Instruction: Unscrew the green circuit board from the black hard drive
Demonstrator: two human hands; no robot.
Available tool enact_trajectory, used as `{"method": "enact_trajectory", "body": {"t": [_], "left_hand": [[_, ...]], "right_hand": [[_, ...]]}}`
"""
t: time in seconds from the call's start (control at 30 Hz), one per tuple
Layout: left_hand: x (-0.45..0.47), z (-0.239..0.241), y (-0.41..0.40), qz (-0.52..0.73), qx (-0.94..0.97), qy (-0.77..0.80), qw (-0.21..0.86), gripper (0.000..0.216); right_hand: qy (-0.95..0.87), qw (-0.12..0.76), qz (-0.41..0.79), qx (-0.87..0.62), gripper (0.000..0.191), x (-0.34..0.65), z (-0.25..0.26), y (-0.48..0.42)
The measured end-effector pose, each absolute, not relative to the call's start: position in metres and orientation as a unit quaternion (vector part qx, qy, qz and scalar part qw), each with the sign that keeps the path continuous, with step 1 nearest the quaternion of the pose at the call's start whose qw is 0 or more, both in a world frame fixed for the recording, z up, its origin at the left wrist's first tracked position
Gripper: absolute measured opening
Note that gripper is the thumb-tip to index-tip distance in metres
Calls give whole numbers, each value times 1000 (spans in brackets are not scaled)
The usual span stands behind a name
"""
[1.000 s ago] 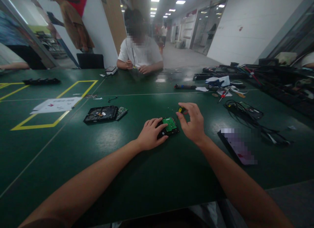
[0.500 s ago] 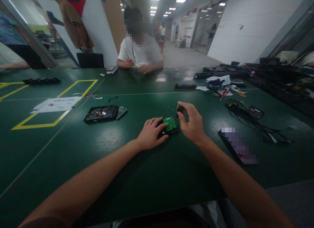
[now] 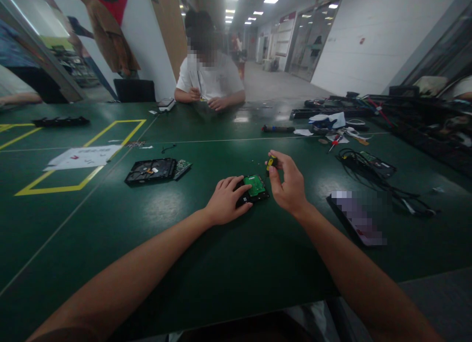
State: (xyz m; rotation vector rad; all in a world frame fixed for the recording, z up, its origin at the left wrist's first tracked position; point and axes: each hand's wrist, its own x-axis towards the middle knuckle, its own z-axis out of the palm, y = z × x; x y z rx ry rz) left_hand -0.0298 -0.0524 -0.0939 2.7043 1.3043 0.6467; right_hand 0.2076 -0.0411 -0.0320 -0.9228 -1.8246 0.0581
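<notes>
R hand (image 3: 289, 182) is pinching a yellow-and-black screwdriver (image 3: 272, 162), thumb + fingers together on the handle; its shaft is pointing down twd the R edge of a hard drive (image 3: 261, 196), tip too small to tell if touching; the hard drive is lying just L of & below that grip w/ its green circuit board (image 3: 255, 184) facing up; L hand (image 3: 228, 202) is resting across the drive's L part, fingers spread apart; tiny bits (image 3: 252, 160) are lying just L of the grip; a phone (image 3: 354, 216) is lying R of the grip, nearer the wearer; dark cables (image 3: 383, 185) are trailing farther R; well L of the grip a black unit (image 3: 151, 171) is lying w/ a small board (image 3: 182, 169) at its R end; beyond the grip, across the green table (image 3: 206, 283), a co-worker (image 3: 212, 81) in white is sitting w/ both hands up front
</notes>
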Motion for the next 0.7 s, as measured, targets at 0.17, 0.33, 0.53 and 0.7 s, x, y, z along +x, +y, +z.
{"method": "enact_trajectory", "body": {"t": [0.17,0.33,0.53,0.7], "left_hand": [[-30,-95,-53,215,878,426,34,60],[-29,-93,-53,208,881,425,32,60],[-30,-94,-52,211,880,425,30,60],[-30,-93,-53,212,880,424,30,59]], "right_hand": [[-753,530,-23,-389,35,206,-26,-45],[-756,527,-24,-387,31,206,-23,-45],[-768,515,-8,-380,41,207,-26,-44],[-755,526,-18,-392,36,206,-25,-45]]}}
